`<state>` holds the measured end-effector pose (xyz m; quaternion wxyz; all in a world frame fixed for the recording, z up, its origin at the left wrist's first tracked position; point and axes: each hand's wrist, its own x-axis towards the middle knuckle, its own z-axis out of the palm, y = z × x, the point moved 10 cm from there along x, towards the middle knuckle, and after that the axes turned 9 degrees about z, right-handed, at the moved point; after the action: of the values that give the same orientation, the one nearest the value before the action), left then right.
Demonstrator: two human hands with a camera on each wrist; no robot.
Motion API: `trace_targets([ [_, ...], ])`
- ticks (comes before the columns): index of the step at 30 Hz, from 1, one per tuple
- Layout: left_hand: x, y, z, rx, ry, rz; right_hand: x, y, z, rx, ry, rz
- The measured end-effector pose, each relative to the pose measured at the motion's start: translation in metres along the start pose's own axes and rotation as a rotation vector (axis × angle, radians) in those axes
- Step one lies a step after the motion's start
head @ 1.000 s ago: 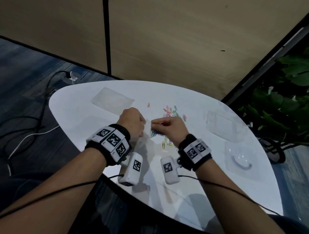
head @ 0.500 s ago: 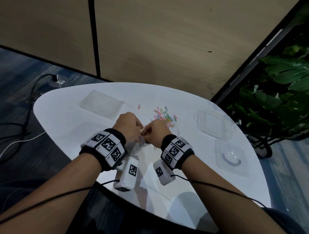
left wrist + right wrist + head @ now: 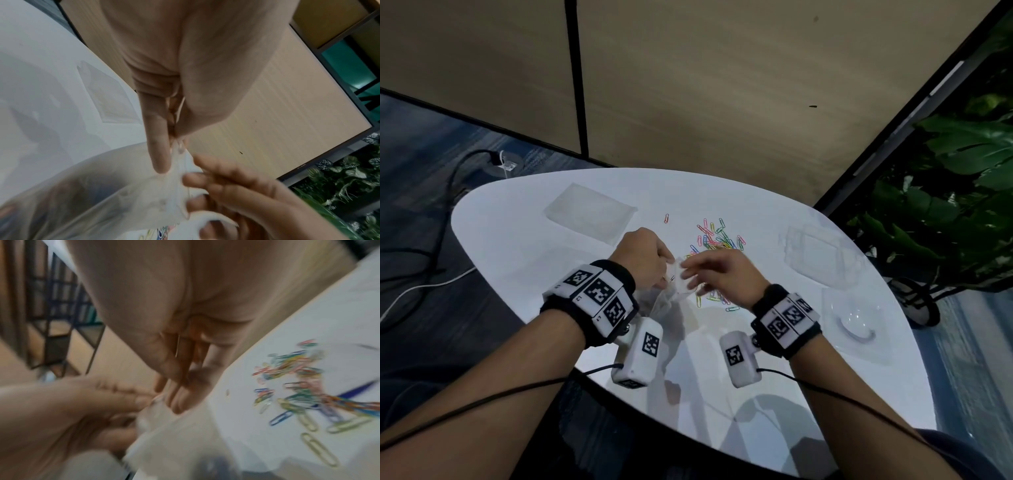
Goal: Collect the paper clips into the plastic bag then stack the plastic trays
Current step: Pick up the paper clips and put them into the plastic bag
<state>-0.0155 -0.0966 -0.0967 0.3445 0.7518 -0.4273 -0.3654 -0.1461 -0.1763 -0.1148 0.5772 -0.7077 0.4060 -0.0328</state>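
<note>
A clear plastic bag [image 3: 671,294] hangs between my hands above the white table [image 3: 517,240]. My left hand [image 3: 664,269] pinches the bag's top edge between thumb and forefinger [image 3: 160,154]. From the other side, my right hand [image 3: 690,274] grips the bag's [image 3: 123,194] opposite lip with its fingertips [image 3: 191,180]. Several coloured paper clips [image 3: 715,236] lie in a loose pile just beyond my hands, and a few [image 3: 722,301] lie under my right hand. In the blurred right wrist view, the clips [image 3: 298,378] are to the right of the bag [image 3: 185,434].
One clear plastic tray [image 3: 589,212] lies at the far left of the table. Two more trays [image 3: 822,257] [image 3: 856,325] lie at the right. A lone red clip [image 3: 666,218] sits apart. Green plants stand beyond the right edge, cables on the floor at left.
My right hand came in to meet the left at the bag, then drew slightly right with the bag's lip. The left hand stayed on the bag.
</note>
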Motion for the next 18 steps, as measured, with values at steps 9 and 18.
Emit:
trace_targets([
  [9,-0.01,-0.015,-0.032,-0.033,0.056,-0.012,-0.001,0.131,-0.037,-0.518,0.341,0.49],
  [18,-0.017,-0.03,-0.051,-0.02,0.078,-0.012,0.07,0.101,-0.025,-0.769,0.45,0.395],
])
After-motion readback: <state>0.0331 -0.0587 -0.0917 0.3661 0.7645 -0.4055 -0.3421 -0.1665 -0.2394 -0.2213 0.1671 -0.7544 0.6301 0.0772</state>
